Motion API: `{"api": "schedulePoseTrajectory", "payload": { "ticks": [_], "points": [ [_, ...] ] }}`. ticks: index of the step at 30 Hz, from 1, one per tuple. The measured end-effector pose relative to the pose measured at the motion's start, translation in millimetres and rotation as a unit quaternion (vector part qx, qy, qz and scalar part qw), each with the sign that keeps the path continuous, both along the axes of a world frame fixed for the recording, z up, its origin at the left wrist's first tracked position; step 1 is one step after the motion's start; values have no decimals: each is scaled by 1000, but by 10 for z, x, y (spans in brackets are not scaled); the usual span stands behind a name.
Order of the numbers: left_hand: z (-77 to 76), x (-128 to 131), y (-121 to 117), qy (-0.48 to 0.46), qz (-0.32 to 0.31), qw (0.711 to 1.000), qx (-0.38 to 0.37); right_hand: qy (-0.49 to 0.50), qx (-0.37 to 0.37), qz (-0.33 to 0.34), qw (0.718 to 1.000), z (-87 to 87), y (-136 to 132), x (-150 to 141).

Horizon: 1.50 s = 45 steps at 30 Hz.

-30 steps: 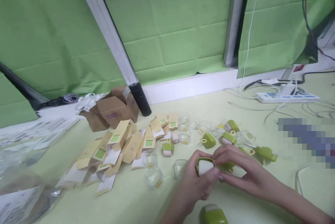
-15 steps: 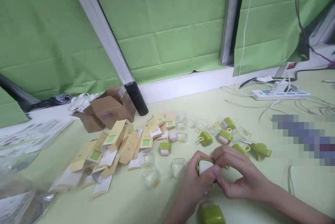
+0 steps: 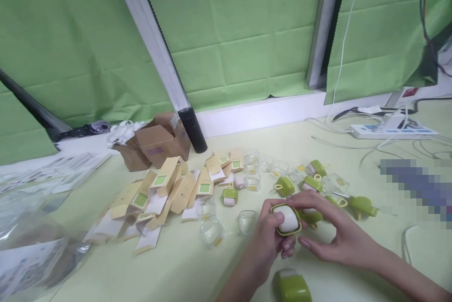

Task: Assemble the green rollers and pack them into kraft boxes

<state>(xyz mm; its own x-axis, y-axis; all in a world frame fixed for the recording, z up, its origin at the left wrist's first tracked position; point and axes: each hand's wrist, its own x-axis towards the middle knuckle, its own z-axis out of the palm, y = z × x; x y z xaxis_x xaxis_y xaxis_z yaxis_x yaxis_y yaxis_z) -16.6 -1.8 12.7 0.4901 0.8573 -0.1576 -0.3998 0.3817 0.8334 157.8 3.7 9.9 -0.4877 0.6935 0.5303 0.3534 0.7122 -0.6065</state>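
My left hand (image 3: 270, 233) grips a small rounded white piece with a dark green and yellow rim (image 3: 287, 219), its thumb resting on the white face. Beside it, my right hand (image 3: 339, 231) has thumb and fingers spread apart. Its index fingertip is at the upper edge of the rimmed piece; whether it touches I cannot tell. Behind the right hand's fingers lie green-and-white cases (image 3: 312, 217), partly covered. Nearer the camera stands another green case (image 3: 293, 288), cut off by the frame's bottom edge. A clear plastic cup (image 3: 248, 222) sits left of my left hand.
Several clear cups (image 3: 212, 232) and green cases with loops (image 3: 230, 195) are scattered across the table. Opened cardboard boxes (image 3: 169, 177) pile up at left, before a brown carton (image 3: 162, 139) and a black cylinder (image 3: 193, 130). A screwdriver shaft (image 3: 341, 195) and power strip (image 3: 391, 131) lie right.
My right hand's fingers have come off the rimmed piece and spread apart. The left hand still holds the piece, its white face now more exposed. The view has shifted slightly left.
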Motion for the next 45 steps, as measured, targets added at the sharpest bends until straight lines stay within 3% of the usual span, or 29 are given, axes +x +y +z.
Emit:
{"api": "schedulePoseTrajectory", "payload": {
  "ticks": [5,11,16,19,26,32,37,41,45],
  "points": [
    [28,-15,-27,34,-12,999,18,-1,18,-10,1000,-14,20,1],
    [-78,-40,-32,103,-14,992,68,-31,64,-46,996,6,0,-1],
    [-53,-76,-47,233,42,959,155,-83,84,-62,991,2,1,-3],
    [3,-75,-50,275,38,937,210,-67,89,-51,992,5,2,-16],
    [-51,-35,-34,234,4,949,211,-40,207,-75,975,-41,-30,-73],
    [-42,-24,-40,107,45,985,129,10,89,-49,995,-3,-17,-41],
    [13,-1,-35,20,64,995,76,-13,55,-38,998,-13,-30,-55],
    [23,-5,-30,16,50,997,54,8,48,-29,998,-24,-85,-109],
    [27,-43,-30,70,6,993,94,43,40,-32,998,0,-103,-107]
  ]
}}
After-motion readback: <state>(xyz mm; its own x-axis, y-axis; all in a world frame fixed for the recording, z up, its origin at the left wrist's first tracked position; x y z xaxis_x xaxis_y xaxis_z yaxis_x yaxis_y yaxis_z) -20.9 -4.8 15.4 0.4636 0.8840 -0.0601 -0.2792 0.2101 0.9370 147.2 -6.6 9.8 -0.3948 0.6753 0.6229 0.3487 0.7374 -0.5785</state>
